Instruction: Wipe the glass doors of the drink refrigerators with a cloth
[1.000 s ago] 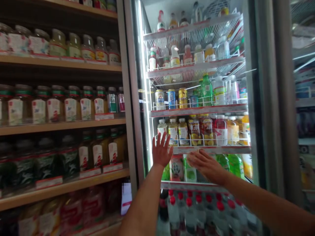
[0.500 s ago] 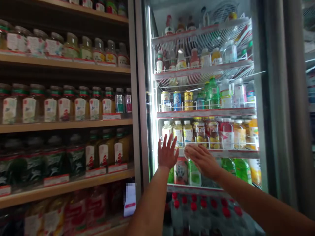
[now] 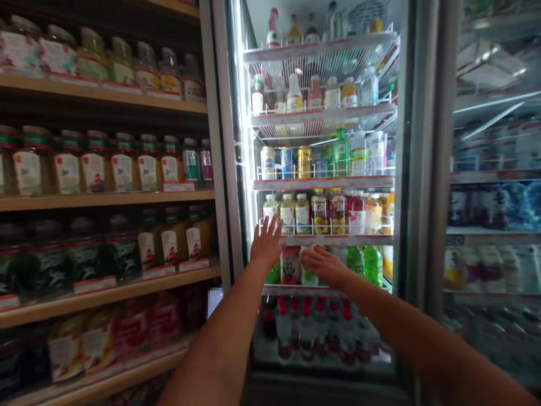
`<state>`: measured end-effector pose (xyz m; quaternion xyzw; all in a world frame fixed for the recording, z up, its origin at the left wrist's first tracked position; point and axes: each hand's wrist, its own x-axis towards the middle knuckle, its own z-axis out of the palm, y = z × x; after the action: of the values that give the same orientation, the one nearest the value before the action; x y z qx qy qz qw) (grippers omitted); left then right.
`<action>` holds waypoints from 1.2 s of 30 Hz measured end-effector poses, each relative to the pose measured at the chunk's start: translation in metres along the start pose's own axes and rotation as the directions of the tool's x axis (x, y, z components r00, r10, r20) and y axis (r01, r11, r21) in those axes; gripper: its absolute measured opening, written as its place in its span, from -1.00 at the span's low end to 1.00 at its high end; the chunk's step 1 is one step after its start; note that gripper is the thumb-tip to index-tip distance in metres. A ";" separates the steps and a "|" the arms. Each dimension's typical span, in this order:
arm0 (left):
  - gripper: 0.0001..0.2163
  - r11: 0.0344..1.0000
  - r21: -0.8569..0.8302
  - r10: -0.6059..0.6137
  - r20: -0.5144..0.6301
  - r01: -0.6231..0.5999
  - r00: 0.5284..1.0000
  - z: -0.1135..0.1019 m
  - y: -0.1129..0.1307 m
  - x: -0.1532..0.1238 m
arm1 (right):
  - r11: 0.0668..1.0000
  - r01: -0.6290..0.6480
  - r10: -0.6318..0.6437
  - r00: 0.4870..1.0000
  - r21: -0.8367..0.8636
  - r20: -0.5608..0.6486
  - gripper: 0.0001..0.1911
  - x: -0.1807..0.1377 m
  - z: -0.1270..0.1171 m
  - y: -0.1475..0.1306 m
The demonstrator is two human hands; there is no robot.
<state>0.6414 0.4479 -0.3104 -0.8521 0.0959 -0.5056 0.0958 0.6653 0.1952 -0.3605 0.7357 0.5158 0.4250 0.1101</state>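
Note:
Both arms reach forward to a lit drinks fridge. My left hand (image 3: 266, 246) is open with its fingers spread, in front of the fridge's left side. Just beyond its fingertips stand white-capped bottles (image 3: 287, 213) on a shelf with a wire guard. My right hand (image 3: 326, 266) is stretched out with palm down and fingers together, holding nothing that I can see. It covers part of a green-labelled bottle (image 3: 310, 277); whether it touches the bottle I cannot tell. A red-labelled container (image 3: 289, 266) shows between the two hands.
Wooden shelves (image 3: 105, 204) with juice bottles line the left. The fridge's metal frame (image 3: 222, 146) divides them from the cold shelves. Red-capped bottles (image 3: 307, 332) fill the fridge bottom, and cans (image 3: 287, 162) stand higher up. Another glass-fronted fridge (image 3: 494, 234) is at right.
The view has shifted to the right, so more of the right-hand fridge shows. Both hands appear further left in the picture, still stretched out, with the right one a little lower against the shelves.

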 end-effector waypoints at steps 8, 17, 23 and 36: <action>-0.46 0.999 0.036 0.002 0.109 -0.006 0.994 -0.023 0.001 -0.014 | 0.950 -0.296 0.288 0.954 -0.099 -0.087 -0.45 -0.023 -0.058 0.042; -0.47 0.998 0.038 -0.042 -0.043 0.043 0.998 -0.019 0.019 0.016 | 0.866 -0.494 0.443 0.831 -0.080 -0.336 -0.47 -0.029 -0.057 0.057; -0.44 0.994 0.084 -0.065 -0.076 0.072 0.995 0.000 0.019 0.022 | 0.951 -0.265 0.215 0.937 -0.158 -0.274 -0.42 -0.042 -0.029 0.051; -0.40 0.998 0.023 -0.043 -0.294 0.052 0.955 0.045 0.015 0.026 | 0.987 0.007 -0.052 0.960 -0.163 -0.277 -0.50 -0.003 -0.004 0.034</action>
<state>0.6925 0.4292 -0.3133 -0.7683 0.0808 -0.6298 0.0813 0.6844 0.1766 -0.3391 0.6491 0.5014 0.5630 0.1011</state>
